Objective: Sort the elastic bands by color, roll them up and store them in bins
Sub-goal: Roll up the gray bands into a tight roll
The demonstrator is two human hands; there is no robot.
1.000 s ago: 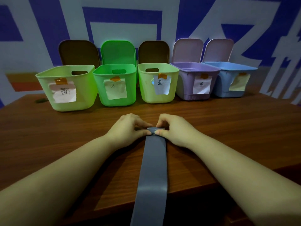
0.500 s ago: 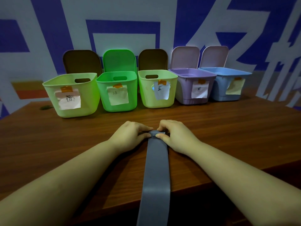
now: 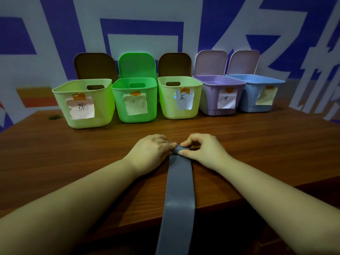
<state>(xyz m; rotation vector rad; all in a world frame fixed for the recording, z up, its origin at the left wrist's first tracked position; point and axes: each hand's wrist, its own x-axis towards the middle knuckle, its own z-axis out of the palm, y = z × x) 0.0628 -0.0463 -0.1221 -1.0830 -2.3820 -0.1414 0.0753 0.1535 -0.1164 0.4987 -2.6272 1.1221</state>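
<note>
A long grey-blue elastic band lies flat on the wooden table and hangs over its near edge. Its far end is curled into a small roll between my hands. My left hand pinches the roll's left side with curled fingers. On the right side my right hand pinches it between thumb and forefinger. Along the back stand five labelled bins: a pale green bin, a bright green bin, a second pale green bin, a purple bin and a blue bin.
Behind each bin an opened lid leans upright against the blue and white patterned wall. A small dark mark sits on the table at the far left. The near table edge runs below my forearms.
The view has tilted down slightly, so the bins sit lower in frame. My hands have stayed on the band's far end and the small roll looks a little thicker.
</note>
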